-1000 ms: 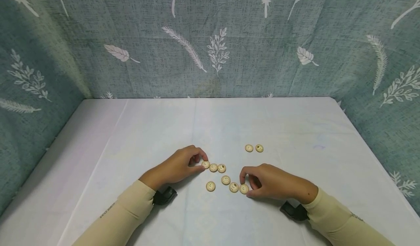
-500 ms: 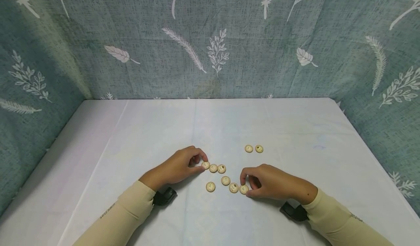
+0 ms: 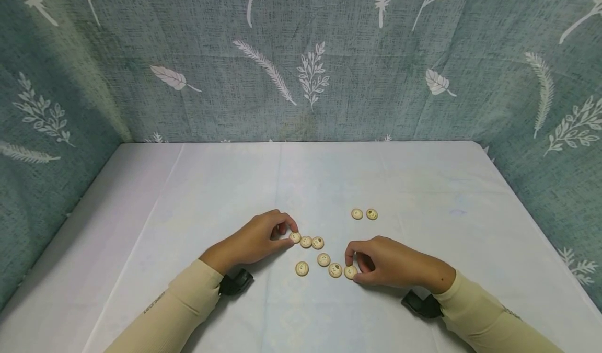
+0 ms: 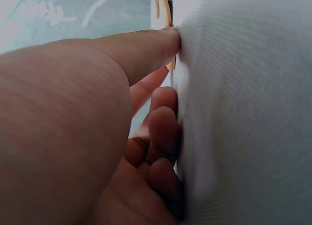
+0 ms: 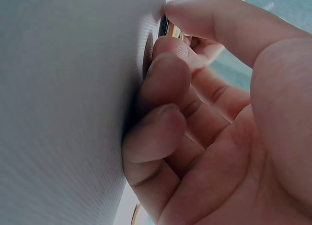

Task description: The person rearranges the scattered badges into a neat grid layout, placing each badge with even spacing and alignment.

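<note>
In the head view, my left hand (image 3: 257,239) pinches a small round cream disc (image 3: 294,237) between thumb and index finger. This disc is the left end of a short row; beside it lie a middle disc (image 3: 306,242) and one with a dark patch (image 3: 317,242). Nearer and to the right, my right hand (image 3: 394,263) pinches another cream disc (image 3: 350,272) by its edges. Left of that are a dark-patched disc (image 3: 335,270) and a plainer disc (image 3: 323,260). Small faces are printed on the discs. The right wrist view shows a thin dark layer (image 5: 164,26) under the disc's edge.
A single disc (image 3: 302,268) lies apart between the hands, on the near side. Two more discs (image 3: 364,214) sit side by side farther back. A white cloth (image 3: 211,175) covers the table, and a green leaf-patterned curtain (image 3: 357,65) encloses the back and sides.
</note>
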A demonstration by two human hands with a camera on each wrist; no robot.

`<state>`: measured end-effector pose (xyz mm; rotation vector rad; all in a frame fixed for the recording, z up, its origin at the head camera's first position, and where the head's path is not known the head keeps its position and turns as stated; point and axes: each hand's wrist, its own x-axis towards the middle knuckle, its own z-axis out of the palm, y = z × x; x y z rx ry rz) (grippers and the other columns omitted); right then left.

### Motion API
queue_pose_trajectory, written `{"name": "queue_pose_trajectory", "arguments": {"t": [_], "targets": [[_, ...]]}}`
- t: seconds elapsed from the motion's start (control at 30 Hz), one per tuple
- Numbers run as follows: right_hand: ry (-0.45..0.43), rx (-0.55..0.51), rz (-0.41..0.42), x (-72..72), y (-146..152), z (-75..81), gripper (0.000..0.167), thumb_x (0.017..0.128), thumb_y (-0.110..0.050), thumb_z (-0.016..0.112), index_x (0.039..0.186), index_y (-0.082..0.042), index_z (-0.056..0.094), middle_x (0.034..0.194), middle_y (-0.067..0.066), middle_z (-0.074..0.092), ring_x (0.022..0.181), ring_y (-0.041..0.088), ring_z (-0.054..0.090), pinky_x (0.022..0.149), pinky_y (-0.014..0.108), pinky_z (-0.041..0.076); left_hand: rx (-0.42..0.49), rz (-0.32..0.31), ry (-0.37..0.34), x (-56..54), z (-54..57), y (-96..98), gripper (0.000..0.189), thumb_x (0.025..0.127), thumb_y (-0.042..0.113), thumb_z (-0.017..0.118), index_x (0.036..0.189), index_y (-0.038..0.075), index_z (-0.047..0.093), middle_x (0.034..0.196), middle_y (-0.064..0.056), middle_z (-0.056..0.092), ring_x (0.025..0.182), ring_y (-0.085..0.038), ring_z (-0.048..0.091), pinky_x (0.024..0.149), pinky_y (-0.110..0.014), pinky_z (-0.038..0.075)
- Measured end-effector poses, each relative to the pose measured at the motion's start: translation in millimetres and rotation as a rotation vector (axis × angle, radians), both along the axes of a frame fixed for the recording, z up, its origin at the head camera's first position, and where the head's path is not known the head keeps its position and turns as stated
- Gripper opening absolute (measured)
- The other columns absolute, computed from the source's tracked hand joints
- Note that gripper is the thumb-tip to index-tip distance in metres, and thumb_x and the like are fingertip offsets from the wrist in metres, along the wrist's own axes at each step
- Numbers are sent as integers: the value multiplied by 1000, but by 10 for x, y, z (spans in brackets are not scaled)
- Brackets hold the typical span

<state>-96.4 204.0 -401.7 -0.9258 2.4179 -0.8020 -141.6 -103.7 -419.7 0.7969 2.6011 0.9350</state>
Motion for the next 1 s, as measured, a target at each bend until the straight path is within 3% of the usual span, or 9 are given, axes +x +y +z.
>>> {"name": "queue_pose_trajectory", "arguments": {"t": [0.57, 1.0], "targets": [[15, -69, 16, -25, 42, 1, 18, 89, -10, 72, 98, -18, 59, 69, -17, 50, 62, -6, 46, 60, 16, 44, -6, 3, -18, 11, 11, 3, 19, 91, 22, 75, 107, 21, 65, 89, 5, 52, 80, -11, 49, 72, -24, 44], [81, -57, -37, -108, 142, 26, 19, 89, -11, 73, 99, -17, 58, 67, -16, 51, 60, -5, 46, 59, 18, 44, 1, 0, -14, 8, 7, 0, 18, 91, 20, 75, 106, 20, 66, 89, 3, 53, 79, -11, 48, 72, -24, 44]]}}
